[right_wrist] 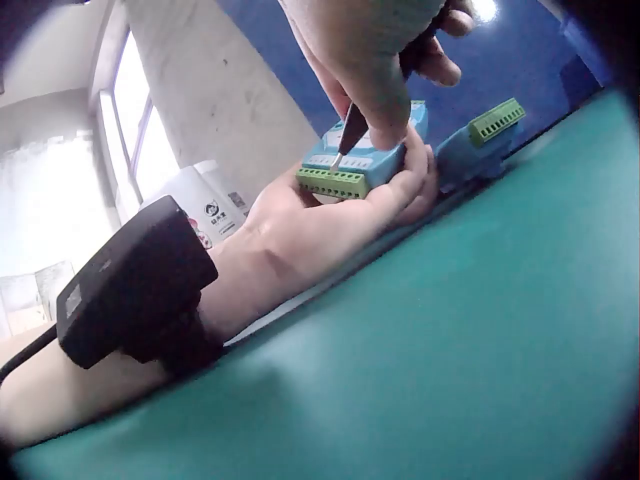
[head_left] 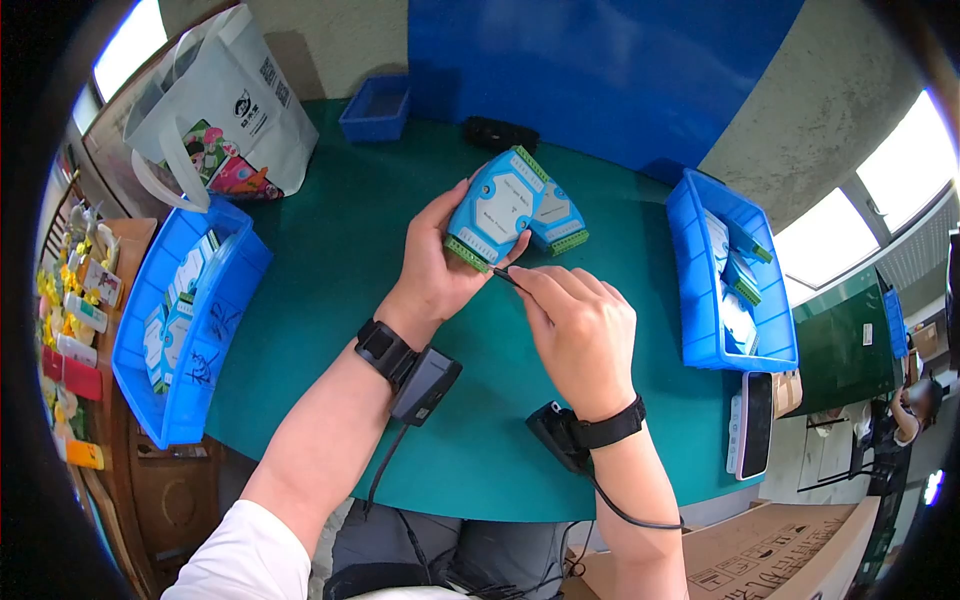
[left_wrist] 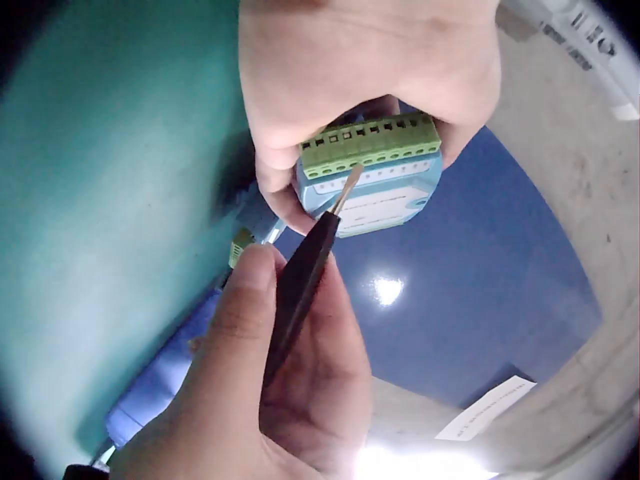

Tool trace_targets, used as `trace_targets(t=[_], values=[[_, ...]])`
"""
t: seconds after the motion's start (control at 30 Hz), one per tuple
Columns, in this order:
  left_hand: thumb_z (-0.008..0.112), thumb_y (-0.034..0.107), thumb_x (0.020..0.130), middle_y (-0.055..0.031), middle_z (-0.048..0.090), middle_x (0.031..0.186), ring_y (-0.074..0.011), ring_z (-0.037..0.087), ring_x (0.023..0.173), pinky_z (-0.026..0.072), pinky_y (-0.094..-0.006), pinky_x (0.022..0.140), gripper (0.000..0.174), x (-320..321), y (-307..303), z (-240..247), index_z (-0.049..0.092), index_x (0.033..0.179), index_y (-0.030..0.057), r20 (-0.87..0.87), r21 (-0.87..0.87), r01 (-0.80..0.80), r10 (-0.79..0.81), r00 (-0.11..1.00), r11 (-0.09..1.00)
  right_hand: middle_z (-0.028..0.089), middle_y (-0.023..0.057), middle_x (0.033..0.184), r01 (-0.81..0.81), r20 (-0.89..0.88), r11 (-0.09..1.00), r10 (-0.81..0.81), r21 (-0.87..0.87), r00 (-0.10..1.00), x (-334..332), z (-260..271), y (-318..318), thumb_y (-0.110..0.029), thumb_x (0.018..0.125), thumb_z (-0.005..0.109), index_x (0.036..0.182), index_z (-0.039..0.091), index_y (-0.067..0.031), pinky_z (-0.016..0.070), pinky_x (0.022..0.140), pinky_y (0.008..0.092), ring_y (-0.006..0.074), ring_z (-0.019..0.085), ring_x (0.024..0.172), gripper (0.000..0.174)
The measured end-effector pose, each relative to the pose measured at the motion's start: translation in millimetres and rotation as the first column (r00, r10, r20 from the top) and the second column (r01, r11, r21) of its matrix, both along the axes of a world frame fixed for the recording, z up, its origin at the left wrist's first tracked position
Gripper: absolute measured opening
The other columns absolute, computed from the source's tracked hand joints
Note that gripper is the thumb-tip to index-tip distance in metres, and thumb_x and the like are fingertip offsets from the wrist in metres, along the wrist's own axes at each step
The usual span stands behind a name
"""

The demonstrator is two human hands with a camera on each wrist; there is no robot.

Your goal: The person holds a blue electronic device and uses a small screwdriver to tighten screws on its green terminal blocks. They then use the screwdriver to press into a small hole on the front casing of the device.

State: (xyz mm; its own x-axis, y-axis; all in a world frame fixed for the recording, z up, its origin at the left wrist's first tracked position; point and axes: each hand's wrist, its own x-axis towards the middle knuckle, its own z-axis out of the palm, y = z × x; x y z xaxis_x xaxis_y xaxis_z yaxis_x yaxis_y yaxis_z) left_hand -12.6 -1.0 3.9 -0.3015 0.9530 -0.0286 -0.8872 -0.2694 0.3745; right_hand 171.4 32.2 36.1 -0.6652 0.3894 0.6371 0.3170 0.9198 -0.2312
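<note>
My left hand point(head_left: 437, 262) grips a blue and white electronic module point(head_left: 497, 210) that has green screw-terminal strips along its two ends. In my right hand point(head_left: 585, 330) is a small black-handled screwdriver point(left_wrist: 304, 286), pinched between thumb and fingers. Its metal tip meets the near green terminal strip point(left_wrist: 370, 147), right at the row of small screw holes, as the left wrist view shows. A second, similar module point(head_left: 560, 217) lies on the table just behind the held one; in the right wrist view its green terminal strip point(right_wrist: 497, 119) faces up.
Blue bins holding more modules stand at the left point(head_left: 140, 400) and the right point(head_left: 690, 270) of the green table point(head_left: 480, 420). Farther back are a white bag point(head_left: 225, 120), a small blue tray point(head_left: 376, 110) and a black object point(head_left: 500, 133). A phone point(head_left: 755, 425) lies at the right edge.
</note>
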Motion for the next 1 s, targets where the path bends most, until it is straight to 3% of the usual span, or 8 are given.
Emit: trace_targets(t=[0.2,0.5,0.8,1.0], values=[[0.058,0.034,0.104,-0.0144,0.066,0.130,-0.0271,0.061,0.120,0.0508,-0.0528,0.102,0.038,1.5,-1.0,1.7,0.062,0.130,0.0072,-0.027,-0.007,0.020,-0.020,0.999,1.000,0.066,0.0001,0.087,0.003,0.010,1.000,-0.004,0.023,1.000,1.3,0.7,0.7,-0.009,0.084,0.070,0.103,0.073,-0.0141,0.0480,0.069,0.0353,0.0188,0.065,0.082,0.021],[0.056,0.038,0.106,-0.0106,0.055,0.141,-0.0234,0.055,0.127,0.0561,-0.0454,0.098,0.050,10.3,-2.3,10.3,0.049,0.149,0.0137,-0.315,0.005,-0.071,0.069,0.947,0.997,0.065,0.0009,0.086,0.037,-0.002,0.999,-0.037,-0.002,0.999,0.2,0.2,-3.3,-0.008,0.084,0.070,0.099,0.073,-0.0127,0.0495,0.069,0.0358,0.0204,0.065,0.081,0.017],[0.055,0.039,0.106,-0.0107,0.052,0.144,-0.0250,0.053,0.131,0.0558,-0.0454,0.102,0.054,8.8,-1.6,6.2,0.043,0.152,0.0143,-0.353,-0.008,-0.043,0.038,0.935,0.999,0.065,0.0024,0.086,-0.012,0.026,1.000,0.013,-0.026,1.000,1.7,-0.2,0.0,-0.007,0.084,0.070,0.100,0.072,-0.0111,0.0515,0.070,0.0361,0.0212,0.065,0.080,0.017],[0.055,0.040,0.106,-0.0108,0.053,0.144,-0.0243,0.054,0.130,0.0556,-0.0450,0.102,0.055,7.5,-1.8,5.2,0.042,0.153,0.0135,-0.396,-0.010,-0.054,0.045,0.917,0.998,0.065,0.0051,0.081,-0.055,0.001,0.996,0.055,-0.065,0.998,1.8,-2.3,-2.6,-0.010,0.090,0.068,0.103,0.071,-0.0073,0.0531,0.060,0.0364,0.0219,0.068,0.074,0.013]])
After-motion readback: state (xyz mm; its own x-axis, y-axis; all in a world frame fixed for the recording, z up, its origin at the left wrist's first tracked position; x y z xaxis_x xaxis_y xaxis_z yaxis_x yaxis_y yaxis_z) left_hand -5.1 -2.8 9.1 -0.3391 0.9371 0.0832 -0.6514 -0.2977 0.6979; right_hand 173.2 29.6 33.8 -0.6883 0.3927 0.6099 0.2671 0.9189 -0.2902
